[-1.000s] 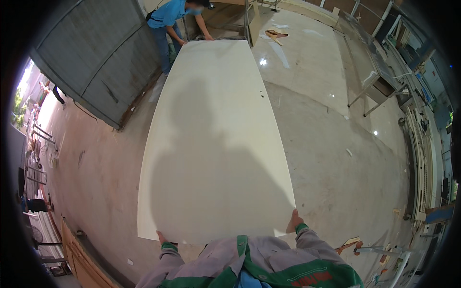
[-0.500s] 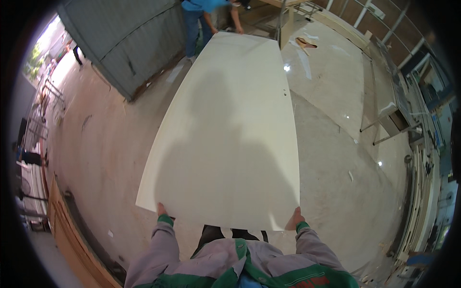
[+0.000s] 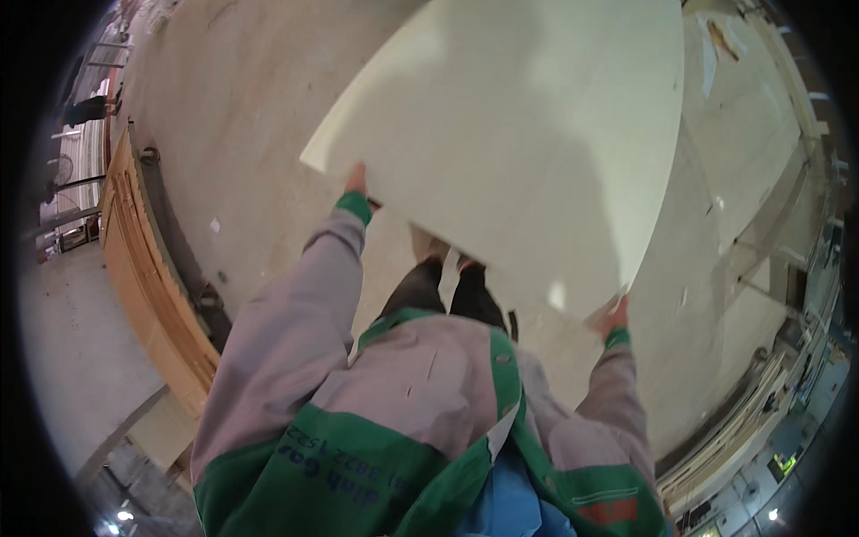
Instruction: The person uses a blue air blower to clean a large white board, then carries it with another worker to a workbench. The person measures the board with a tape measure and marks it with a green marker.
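Left grip (image 3: 355,185) and right grip (image 3: 612,316) clasp a large cream panel (image 3: 510,170) above the floor (image 3: 233,107)

The panel is held out in front of the person's body, slanting across the view, with its far end cut off by the top of the frame. The left grip is clenched around the near edge, a little inward from the left corner. The right grip grasps the panel at its near right corner; blur softens the fingers there, and their undersides are hidden. A broad shadow lies over the panel's middle and right.

The person wears a grey-and-green jacket (image 3: 403,358) over a blue shirt (image 3: 512,501). Dark trousers (image 3: 420,291) show below the near edge, which partly covers the shoes (image 3: 429,245).

To the left, brown boards (image 3: 148,277) stand near a small white scrap (image 3: 215,225) on the floor. To the lower right, long pale strips (image 3: 729,447) lie stacked beside the floor's open part. A brown object (image 3: 719,41) rests on the floor at the upper right, beyond the panel's right edge, too small to identify.
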A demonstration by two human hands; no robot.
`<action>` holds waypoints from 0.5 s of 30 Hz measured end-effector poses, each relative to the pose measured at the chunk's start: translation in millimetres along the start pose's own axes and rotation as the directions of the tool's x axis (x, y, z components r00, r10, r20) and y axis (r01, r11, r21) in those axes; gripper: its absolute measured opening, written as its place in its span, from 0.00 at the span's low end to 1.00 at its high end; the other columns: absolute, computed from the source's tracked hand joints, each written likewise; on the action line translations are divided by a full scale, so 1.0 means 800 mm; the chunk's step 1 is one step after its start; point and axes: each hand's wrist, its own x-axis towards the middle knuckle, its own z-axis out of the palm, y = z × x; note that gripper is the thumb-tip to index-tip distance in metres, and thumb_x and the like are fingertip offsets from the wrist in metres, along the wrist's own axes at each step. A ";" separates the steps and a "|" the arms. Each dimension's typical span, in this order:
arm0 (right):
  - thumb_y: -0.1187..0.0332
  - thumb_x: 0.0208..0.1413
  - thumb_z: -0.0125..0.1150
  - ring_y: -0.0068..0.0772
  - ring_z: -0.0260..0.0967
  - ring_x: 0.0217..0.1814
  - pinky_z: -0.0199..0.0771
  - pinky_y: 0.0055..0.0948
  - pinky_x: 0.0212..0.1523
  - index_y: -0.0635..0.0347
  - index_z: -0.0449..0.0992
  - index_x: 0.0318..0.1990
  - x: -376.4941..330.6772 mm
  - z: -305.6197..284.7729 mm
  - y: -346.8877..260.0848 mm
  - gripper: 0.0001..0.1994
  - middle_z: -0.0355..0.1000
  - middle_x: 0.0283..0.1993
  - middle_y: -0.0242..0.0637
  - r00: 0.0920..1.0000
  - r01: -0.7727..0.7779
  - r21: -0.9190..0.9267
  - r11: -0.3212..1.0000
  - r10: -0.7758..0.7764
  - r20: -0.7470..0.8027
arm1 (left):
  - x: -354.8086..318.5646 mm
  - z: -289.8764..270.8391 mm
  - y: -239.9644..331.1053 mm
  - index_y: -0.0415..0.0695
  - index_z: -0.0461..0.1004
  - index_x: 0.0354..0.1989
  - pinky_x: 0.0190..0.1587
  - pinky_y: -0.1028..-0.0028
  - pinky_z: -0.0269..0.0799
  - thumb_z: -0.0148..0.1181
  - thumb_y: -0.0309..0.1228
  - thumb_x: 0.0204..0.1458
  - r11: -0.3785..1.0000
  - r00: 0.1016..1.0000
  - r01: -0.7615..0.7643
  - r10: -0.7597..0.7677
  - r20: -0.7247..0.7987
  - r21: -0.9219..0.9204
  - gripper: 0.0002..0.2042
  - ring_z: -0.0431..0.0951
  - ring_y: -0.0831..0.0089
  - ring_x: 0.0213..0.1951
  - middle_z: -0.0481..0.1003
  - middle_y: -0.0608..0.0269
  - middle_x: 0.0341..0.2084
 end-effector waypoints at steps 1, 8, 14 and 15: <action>0.22 0.53 0.45 0.48 0.70 0.59 0.71 0.42 0.61 0.62 0.65 0.66 -0.010 0.001 0.003 0.51 0.70 0.59 0.51 0.983 -0.119 0.100 0.988 0.103 0.149 | -0.014 0.004 0.007 0.51 0.65 0.65 0.60 0.46 0.67 0.52 0.59 0.60 1.000 1.000 0.010 -0.009 0.028 -0.013 0.32 0.69 0.52 0.61 0.69 0.55 0.62; 0.29 0.61 0.43 0.40 0.73 0.57 0.71 0.38 0.59 0.63 0.69 0.64 -0.113 0.044 -0.036 0.44 0.75 0.55 0.43 0.991 0.132 -0.355 0.926 -0.134 0.020 | 0.005 -0.044 0.039 0.44 0.66 0.63 0.47 0.56 0.75 0.58 0.62 0.54 0.846 0.981 0.020 0.086 -0.172 0.533 0.38 0.77 0.56 0.48 0.73 0.53 0.51; 0.34 0.63 0.46 0.29 0.73 0.39 0.72 0.30 0.40 0.61 0.79 0.52 -0.200 0.026 0.136 0.36 0.79 0.42 0.36 0.835 0.549 -0.313 0.775 -0.527 0.158 | 0.086 -0.137 -0.044 0.41 0.75 0.43 0.28 0.59 0.73 0.64 0.43 0.56 0.261 0.997 -0.034 0.077 0.015 0.965 0.18 0.79 0.62 0.28 0.79 0.52 0.31; 0.42 0.68 0.44 0.36 0.75 0.50 0.74 0.35 0.50 0.59 0.77 0.55 -0.212 0.016 0.185 0.29 0.79 0.49 0.41 0.871 0.492 -0.359 0.793 -0.443 0.215 | 0.084 -0.136 -0.069 0.43 0.74 0.47 0.33 0.59 0.73 0.64 0.43 0.55 -0.015 0.988 -0.154 0.029 0.155 0.988 0.19 0.79 0.62 0.33 0.79 0.54 0.35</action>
